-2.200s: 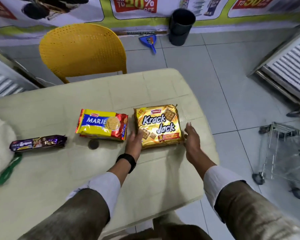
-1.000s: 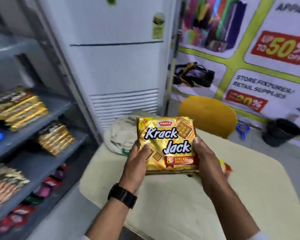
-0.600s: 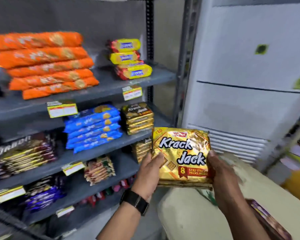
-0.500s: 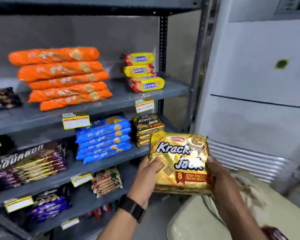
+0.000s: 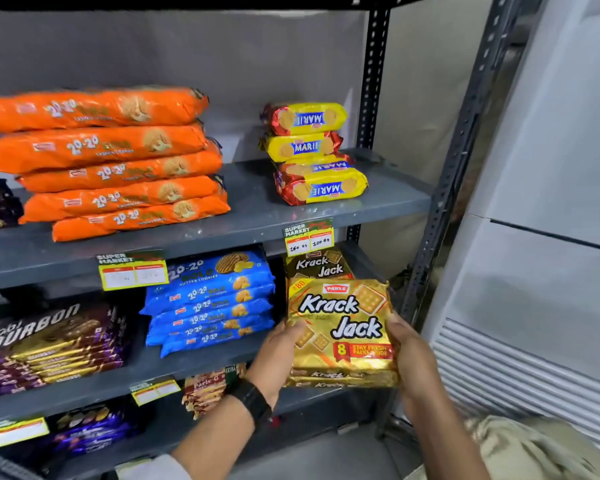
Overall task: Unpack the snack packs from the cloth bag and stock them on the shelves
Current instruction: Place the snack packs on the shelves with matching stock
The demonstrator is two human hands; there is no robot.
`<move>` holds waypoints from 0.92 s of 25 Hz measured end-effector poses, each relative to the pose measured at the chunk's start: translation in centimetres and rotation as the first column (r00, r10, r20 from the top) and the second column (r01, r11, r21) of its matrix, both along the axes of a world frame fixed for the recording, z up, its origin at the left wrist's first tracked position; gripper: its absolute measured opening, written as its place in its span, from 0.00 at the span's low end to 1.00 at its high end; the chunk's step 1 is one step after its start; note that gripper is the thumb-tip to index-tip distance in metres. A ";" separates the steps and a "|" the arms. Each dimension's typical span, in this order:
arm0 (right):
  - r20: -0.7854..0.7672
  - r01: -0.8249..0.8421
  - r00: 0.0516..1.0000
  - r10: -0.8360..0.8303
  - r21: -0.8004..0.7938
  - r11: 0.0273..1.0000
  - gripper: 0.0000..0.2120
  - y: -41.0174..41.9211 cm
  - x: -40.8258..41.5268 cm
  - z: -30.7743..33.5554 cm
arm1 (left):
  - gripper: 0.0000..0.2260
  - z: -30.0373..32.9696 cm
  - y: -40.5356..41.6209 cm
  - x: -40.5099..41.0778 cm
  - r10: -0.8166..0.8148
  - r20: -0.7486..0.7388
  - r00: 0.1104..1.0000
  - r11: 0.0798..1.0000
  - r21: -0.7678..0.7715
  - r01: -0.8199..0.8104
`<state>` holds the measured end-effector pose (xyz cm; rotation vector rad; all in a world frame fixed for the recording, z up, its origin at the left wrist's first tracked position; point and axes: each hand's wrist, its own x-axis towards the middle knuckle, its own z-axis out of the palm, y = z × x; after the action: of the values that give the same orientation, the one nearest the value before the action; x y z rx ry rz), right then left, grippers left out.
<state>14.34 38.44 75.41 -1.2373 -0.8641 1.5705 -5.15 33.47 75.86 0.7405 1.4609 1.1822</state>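
A grey metal shelving rack (image 5: 329,216) fills the view, with a pale appliance cabinet (image 5: 551,202) standing just to its right. You hold the gold Krack Jack pack (image 5: 340,332) face up in front of the rack's middle shelf, one hand on each short side. Your left hand (image 5: 278,355) grips the pack's left edge, thumb curled over the printed face and the other fingers hidden beneath. Your right hand (image 5: 409,355) clasps the right edge the same way, its fingers mostly out of sight behind the pack.

What matters is where the pack lies against the shelved Krack Jack stack (image 5: 317,265). That stack sits directly beyond and slightly above the far edge of the pack you hold, at the right end of the middle shelf, just beside the blue cookie packs (image 5: 212,303). The held pack's printed face runs the same way as the stack's top pack, so no turning looks needed; you would likely lift a little and push straight away from yourself. Both hands sit about level with each other, neither clearly nearer the stack. The upper shelf's edge and its price tag (image 5: 309,237) hang close above the stack, so the clearance looks tight.
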 end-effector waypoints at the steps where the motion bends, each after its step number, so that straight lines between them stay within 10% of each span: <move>1: 0.005 -0.023 1.000 0.024 -0.023 0.999 0.15 2.1 -0.4 -0.7 | 0.19 -0.6 1.9 -0.1 0.035 0.006 0.999 0.999 -0.033 -0.034; 5: 0.084 -0.084 0.993 0.087 -0.040 0.996 0.16 11.2 -3.0 -2.2 | 0.14 -0.4 8.8 -1.2 0.188 -0.003 0.982 0.979 -0.080 -0.188; 11: 0.199 -0.171 0.965 0.169 -0.004 0.985 0.20 23.1 -5.5 -4.8 | 0.36 -5.9 18.0 -4.9 0.296 -0.050 0.954 0.950 -0.091 -0.300; 23: 0.274 -0.178 0.947 0.168 0.012 0.984 0.15 27.2 -7.1 -4.1 | 0.12 -5.3 23.1 -5.3 0.333 -0.166 0.928 0.933 -0.082 -0.349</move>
<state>7.24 65.63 71.29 -1.4039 -1.2003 1.5339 -10.44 56.53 70.60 0.5185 1.8204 1.3145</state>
